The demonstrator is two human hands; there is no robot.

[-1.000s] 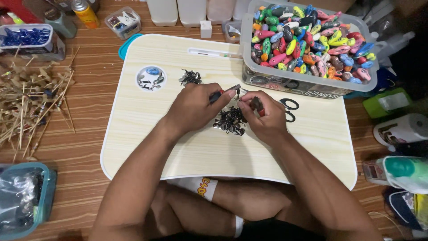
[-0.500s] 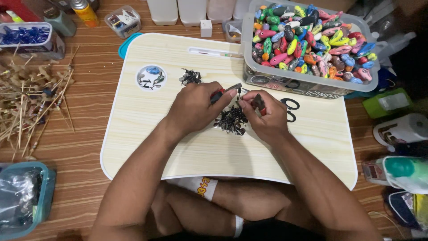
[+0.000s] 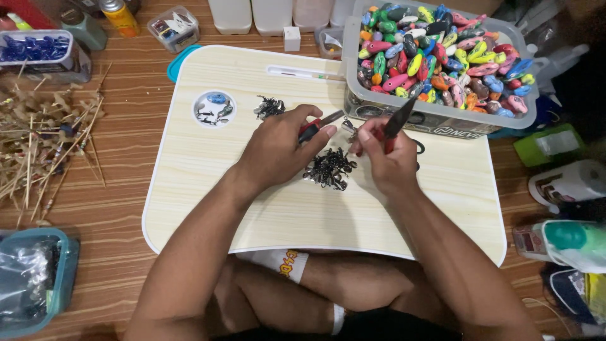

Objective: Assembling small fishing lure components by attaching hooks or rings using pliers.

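Two hands working over the pale lap desk [image 3: 208, 208]: my left hand [image 3: 278, 148] is pinching red-handled pliers [image 3: 319, 126], my right hand [image 3: 385, 155] is now raising a dark pointed tool [image 3: 399, 119] higher than a second ago. Between my fingertips a small metal piece [image 3: 349, 129] is being held just above the black hardware pile [image 3: 328, 169], so fitting seems to be continuing.

Two hands work over one pale wooden lap tray [image 3: 208, 208]: the left hand [image 3: 278, 148] and the right hand [image 3: 385, 158] each grip one red-handled pair of pliers. The tray carries two heaps of small black hooks, a larger heap [image 3: 328, 169] and a smaller heap [image 3: 270, 107]. One grey tub [image 3: 435, 117] holds painted lures too many to count, and three white containers [image 3: 271, 14] stand behind.
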